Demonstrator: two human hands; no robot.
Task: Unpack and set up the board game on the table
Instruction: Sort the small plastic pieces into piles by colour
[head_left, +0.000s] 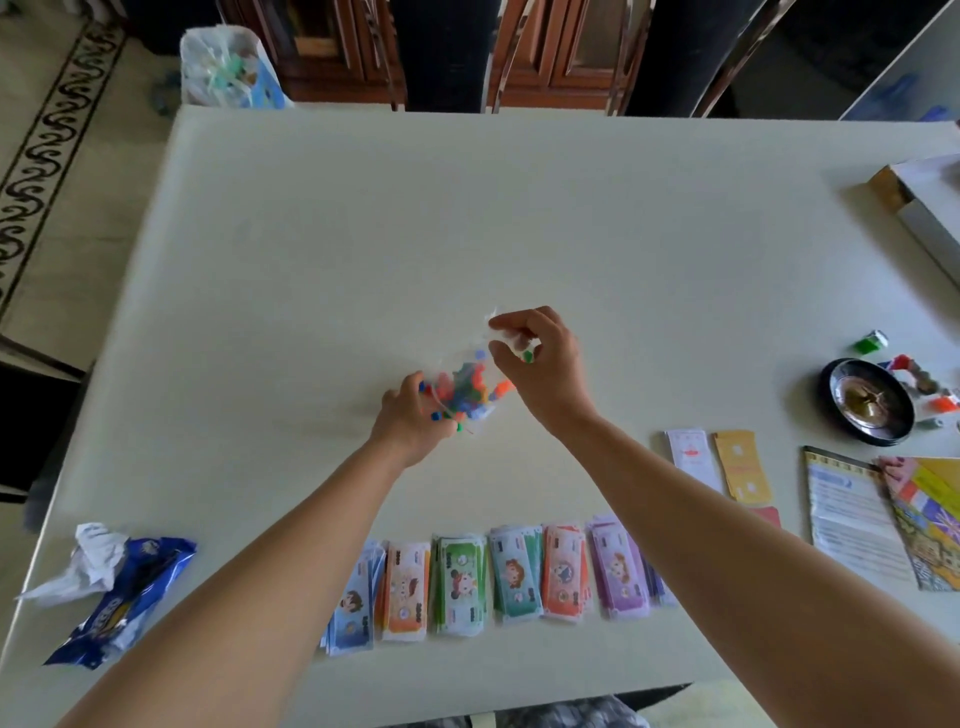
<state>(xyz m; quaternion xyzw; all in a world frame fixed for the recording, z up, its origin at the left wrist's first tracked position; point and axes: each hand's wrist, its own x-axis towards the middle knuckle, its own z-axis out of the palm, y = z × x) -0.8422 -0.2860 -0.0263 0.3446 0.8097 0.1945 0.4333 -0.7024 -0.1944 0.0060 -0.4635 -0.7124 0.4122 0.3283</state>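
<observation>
Left hand (410, 418) and right hand (540, 364) pinch the bag of pieces (462, 384); banknotes (498, 577) sorted at 6 o'clock, board (930, 525) apparently unopened at 4 o'clock.

a torn blue and white plastic snack wrapper (130, 597) lies at the near left corner of the pale table (311, 234), touching a crumpled white tissue (91, 561). just beyond the far left corner sits a stuffed white plastic bag (223, 62). past the far edge, dark chair backs with shiny metal frames (441, 52) stand before a brown wooden cabinet (332, 47), and a black scroll-patterned floor border (57, 130) runs along the left.
</observation>
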